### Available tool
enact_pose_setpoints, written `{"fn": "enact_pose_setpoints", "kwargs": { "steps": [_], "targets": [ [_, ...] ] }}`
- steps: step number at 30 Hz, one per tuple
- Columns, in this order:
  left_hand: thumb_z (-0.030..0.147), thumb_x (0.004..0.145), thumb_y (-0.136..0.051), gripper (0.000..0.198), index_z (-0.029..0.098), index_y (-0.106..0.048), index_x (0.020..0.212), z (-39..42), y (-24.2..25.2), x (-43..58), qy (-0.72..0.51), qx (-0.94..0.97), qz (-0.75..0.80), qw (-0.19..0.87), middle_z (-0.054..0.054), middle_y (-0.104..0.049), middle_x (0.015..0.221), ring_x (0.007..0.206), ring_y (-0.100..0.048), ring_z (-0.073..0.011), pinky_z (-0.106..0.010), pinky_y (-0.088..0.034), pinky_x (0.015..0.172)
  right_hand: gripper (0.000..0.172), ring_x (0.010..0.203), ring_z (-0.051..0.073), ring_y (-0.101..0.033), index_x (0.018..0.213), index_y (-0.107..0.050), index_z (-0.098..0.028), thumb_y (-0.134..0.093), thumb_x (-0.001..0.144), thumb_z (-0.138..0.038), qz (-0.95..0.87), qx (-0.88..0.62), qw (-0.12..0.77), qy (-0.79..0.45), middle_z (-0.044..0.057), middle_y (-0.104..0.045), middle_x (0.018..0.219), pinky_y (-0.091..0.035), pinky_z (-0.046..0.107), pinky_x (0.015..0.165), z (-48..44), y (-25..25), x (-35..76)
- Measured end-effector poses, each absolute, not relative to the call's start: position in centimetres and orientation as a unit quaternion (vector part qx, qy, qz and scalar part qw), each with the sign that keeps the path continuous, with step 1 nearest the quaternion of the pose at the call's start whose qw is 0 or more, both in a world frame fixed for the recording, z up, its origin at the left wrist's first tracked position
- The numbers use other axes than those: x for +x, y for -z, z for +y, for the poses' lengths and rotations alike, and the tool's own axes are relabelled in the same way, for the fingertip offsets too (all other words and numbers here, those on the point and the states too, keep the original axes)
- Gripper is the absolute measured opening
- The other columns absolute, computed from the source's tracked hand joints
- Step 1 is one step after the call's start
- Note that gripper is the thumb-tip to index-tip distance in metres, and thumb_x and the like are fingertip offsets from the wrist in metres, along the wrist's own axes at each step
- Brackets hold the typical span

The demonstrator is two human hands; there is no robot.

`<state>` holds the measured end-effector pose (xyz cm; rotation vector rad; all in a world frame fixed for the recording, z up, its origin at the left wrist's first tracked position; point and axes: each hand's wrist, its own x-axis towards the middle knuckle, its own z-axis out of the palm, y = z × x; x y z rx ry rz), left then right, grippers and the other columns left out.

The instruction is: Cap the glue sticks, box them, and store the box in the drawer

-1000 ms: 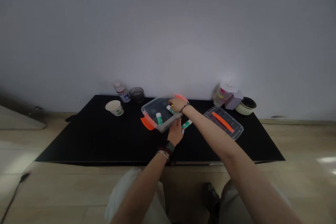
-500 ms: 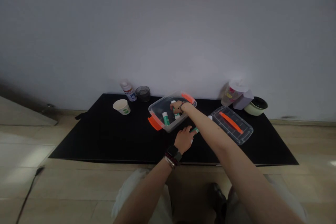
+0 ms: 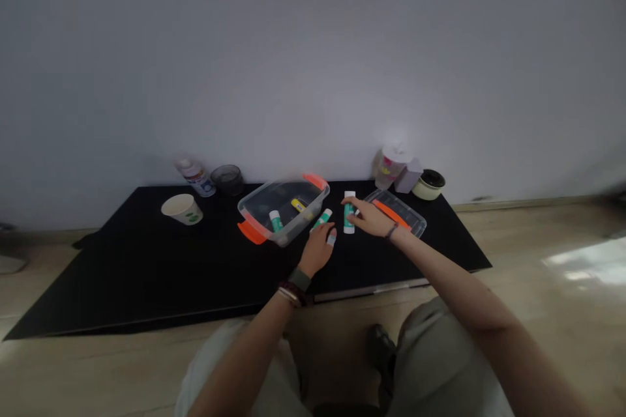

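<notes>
My right hand (image 3: 370,218) pinches a green-and-white glue stick (image 3: 349,227) between thumb and fingers, above the black tabletop and right of a clear plastic box (image 3: 295,234). A second glue stick (image 3: 325,215) slants at the fingertips of my left hand (image 3: 317,251), which is curled around its lower end. Inside the box, a glue stick (image 3: 276,220) leans near the left end, and a yellow item (image 3: 298,206) lies toward the right. Orange latches (image 3: 252,229) stick out at the box's ends. My right wrist is over the edge of the clear lid (image 3: 417,223) with its orange handle.
On the black table (image 3: 147,273), a paper cup (image 3: 182,209), a spray can (image 3: 197,178) and a dark glass bowl (image 3: 227,180) stand left. Back right are a lidded plastic cup (image 3: 390,168), a pale box (image 3: 409,176) and a cream pot (image 3: 428,186). The wall rises behind.
My right hand has come out of the box with a glue stick and moved right. The left hand stays by the box's front side with its stick. The view has shifted right.
</notes>
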<state>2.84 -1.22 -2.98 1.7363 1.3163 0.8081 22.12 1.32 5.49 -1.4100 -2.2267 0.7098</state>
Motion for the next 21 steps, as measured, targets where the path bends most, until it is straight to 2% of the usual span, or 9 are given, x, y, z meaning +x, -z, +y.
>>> {"fn": "enact_pose_setpoints", "kwargs": {
  "steps": [2, 4, 6, 8, 10, 12, 14, 16, 21],
  "targets": [
    [0.049, 0.097, -0.044, 0.041, 0.021, -0.059, 0.123, -1.7, 2.4, 3.4, -0.360, 0.566, 0.468, 0.575, -0.013, -0.066, 0.122, 0.116, -0.062, -0.0254, -0.042, -0.050, 0.095, 0.042, 0.067, 0.014, -0.061, 0.130, -0.048, -0.019, -0.056, 0.089, -0.021, -0.767, -0.511, 0.197, -0.334, -0.001, -0.061, 0.083, -0.051, 0.029, 0.071, 0.6, -4.4, 22.1],
    [0.059, 0.092, -0.050, 0.047, 0.021, -0.056, 0.118, -2.5, 2.0, 3.9, -0.356, 0.459, 0.434, 0.689, -0.009, -0.069, 0.106, 0.094, -0.069, -0.0210, -0.036, -0.054, 0.081, 0.049, 0.061, 0.012, -0.062, 0.138, -0.039, -0.021, -0.055, 0.091, -0.025, -0.724, -0.499, 0.204, -0.430, -0.004, -0.061, 0.079, -0.053, 0.026, 0.063, 0.0, -3.6, 21.7],
    [0.060, 0.087, -0.058, 0.046, 0.021, -0.054, 0.111, -3.3, 2.0, 4.0, -0.344, 0.400, 0.441, 0.727, -0.003, -0.067, 0.091, 0.076, -0.068, -0.0150, -0.028, -0.053, 0.070, 0.058, 0.058, 0.012, -0.064, 0.146, -0.025, -0.025, -0.052, 0.095, -0.031, -0.680, -0.494, 0.222, -0.495, -0.005, -0.062, 0.076, -0.052, 0.022, 0.056, -0.3, -3.2, 21.3],
    [0.056, 0.087, -0.061, 0.043, 0.020, -0.053, 0.106, -4.0, 2.0, 4.1, -0.328, 0.388, 0.456, 0.730, 0.001, -0.063, 0.082, 0.065, -0.064, -0.0103, -0.021, -0.049, 0.062, 0.062, 0.054, 0.011, -0.062, 0.151, -0.015, -0.026, -0.045, 0.099, -0.038, -0.648, -0.522, 0.237, -0.501, -0.006, -0.062, 0.071, -0.049, 0.019, 0.050, -0.3, -3.0, 21.1],
    [0.055, 0.087, -0.062, 0.042, 0.019, -0.053, 0.107, -4.6, 2.0, 4.0, -0.300, 0.418, 0.446, 0.732, 0.002, -0.061, 0.080, 0.062, -0.063, -0.0090, -0.018, -0.046, 0.057, 0.056, 0.050, 0.011, -0.058, 0.149, -0.023, -0.024, -0.040, 0.101, -0.046, -0.641, -0.569, 0.226, -0.463, -0.006, -0.059, 0.065, -0.044, 0.019, 0.047, -0.1, -3.0, 21.3],
    [0.054, 0.086, -0.063, 0.043, 0.019, -0.053, 0.110, -5.1, 1.8, 4.0, -0.271, 0.449, 0.426, 0.737, 0.001, -0.062, 0.081, 0.065, -0.065, -0.0103, -0.019, -0.046, 0.057, 0.043, 0.053, 0.012, -0.057, 0.129, -0.052, -0.021, -0.039, 0.101, -0.051, -0.663, -0.604, 0.186, -0.402, -0.004, -0.059, 0.065, -0.042, 0.020, 0.051, 0.3, -3.0, 21.5],
    [0.055, 0.086, -0.063, 0.046, 0.020, -0.052, 0.114, -5.5, 1.5, 4.1, -0.256, 0.451, 0.412, 0.749, 0.000, -0.062, 0.082, 0.070, -0.068, -0.0127, -0.022, -0.050, 0.062, 0.041, 0.062, 0.012, -0.058, 0.093, -0.065, -0.019, -0.043, 0.099, -0.053, -0.700, -0.610, 0.142, -0.344, 0.000, -0.060, 0.069, -0.042, 0.022, 0.058, 0.5, -3.0, 21.5],
    [0.056, 0.085, -0.062, 0.047, 0.021, -0.051, 0.115, -5.8, 1.2, 4.1, -0.256, 0.431, 0.407, 0.763, 0.000, -0.062, 0.083, 0.073, -0.068, -0.0142, -0.026, -0.052, 0.067, 0.045, 0.067, 0.013, -0.057, 0.073, -0.061, -0.018, -0.049, 0.096, -0.054, -0.729, -0.601, 0.118, -0.307, 0.001, -0.059, 0.071, -0.039, 0.023, 0.061, 0.4, -3.0, 21.2],
    [0.067, 0.081, -0.061, 0.055, 0.017, -0.054, 0.104, -6.2, 0.5, 4.3, -0.296, 0.407, 0.405, 0.763, 0.002, -0.058, 0.077, 0.058, -0.057, -0.0090, -0.026, -0.051, 0.064, 0.036, 0.063, 0.011, -0.049, 0.066, -0.055, -0.018, -0.058, 0.090, -0.044, -0.748, -0.581, 0.132, -0.293, -0.002, -0.054, 0.065, -0.032, 0.023, 0.059, -0.1, -3.2, 20.1]
  ]
}}
